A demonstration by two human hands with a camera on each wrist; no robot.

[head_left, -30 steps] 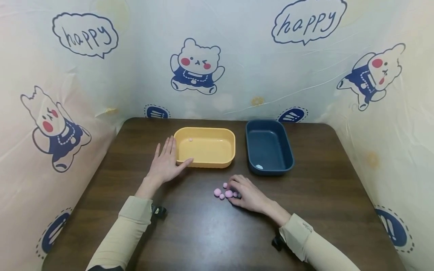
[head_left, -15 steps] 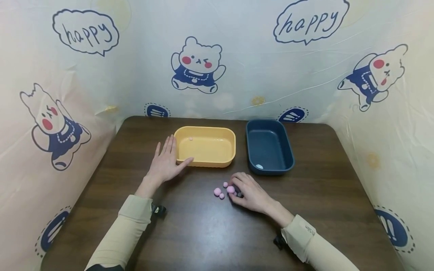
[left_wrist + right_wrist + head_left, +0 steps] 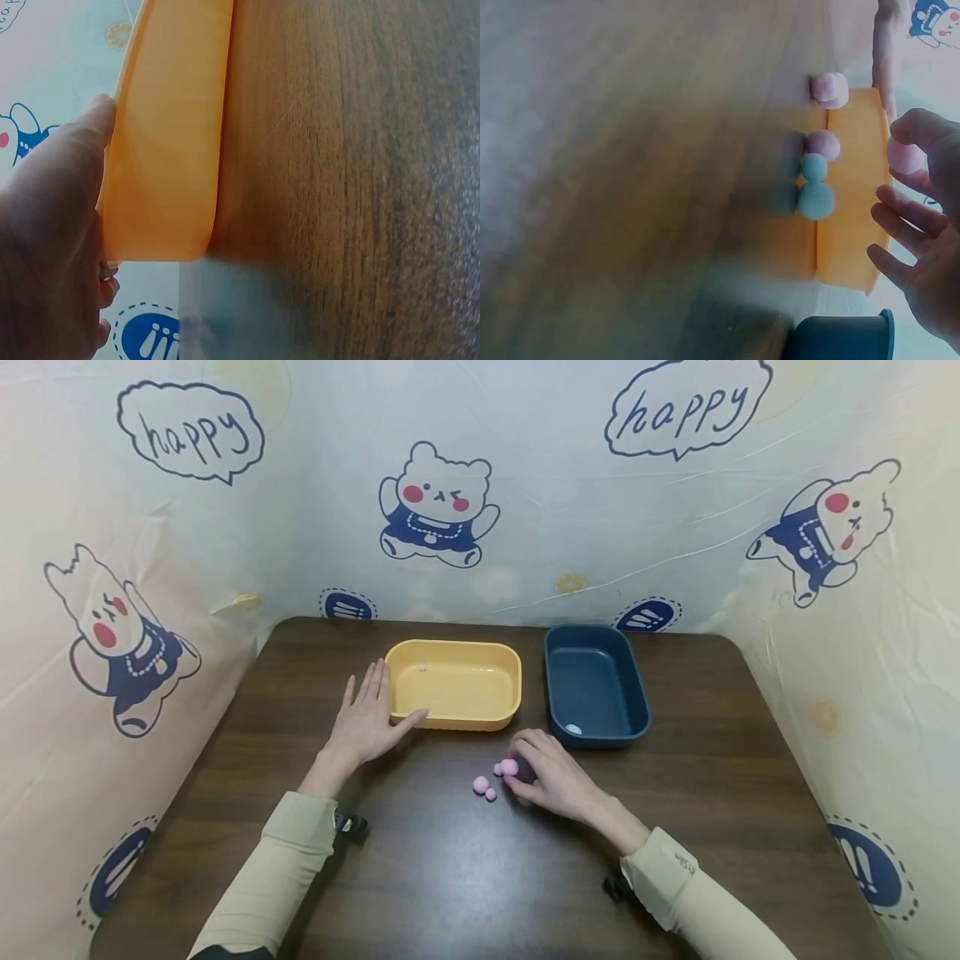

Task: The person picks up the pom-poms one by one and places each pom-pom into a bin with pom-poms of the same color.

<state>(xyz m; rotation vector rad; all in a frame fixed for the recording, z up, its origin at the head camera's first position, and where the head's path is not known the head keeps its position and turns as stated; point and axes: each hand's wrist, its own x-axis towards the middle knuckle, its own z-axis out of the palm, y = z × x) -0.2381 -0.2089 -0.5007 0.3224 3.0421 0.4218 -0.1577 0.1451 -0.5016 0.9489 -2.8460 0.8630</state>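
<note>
My right hand [image 3: 557, 779] pinches a pink ball [image 3: 509, 767] between thumb and index finger, held up off the table; this pink ball [image 3: 905, 155] shows plainly in the right wrist view. Loose pink balls [image 3: 481, 785] lie just left of that hand. Two grey-green balls [image 3: 817, 199] sit below it, hidden by the hand in the head view. With its fingers straight, my left hand [image 3: 363, 723] rests against the left end of the yellow tray [image 3: 453, 725], thumb over the front rim. One small pink ball [image 3: 422, 667] lies inside that tray.
A dark blue tray [image 3: 597, 742] stands right of the yellow one, with a whitish piece [image 3: 573, 729] in its near end. Both are on the brown wooden table [image 3: 450, 877]. A printed curtain [image 3: 540, 527] surrounds the table's back and sides.
My right hand has raised the pink ball from among the others and moved slightly away from me towards the trays. My left hand stays put.
</note>
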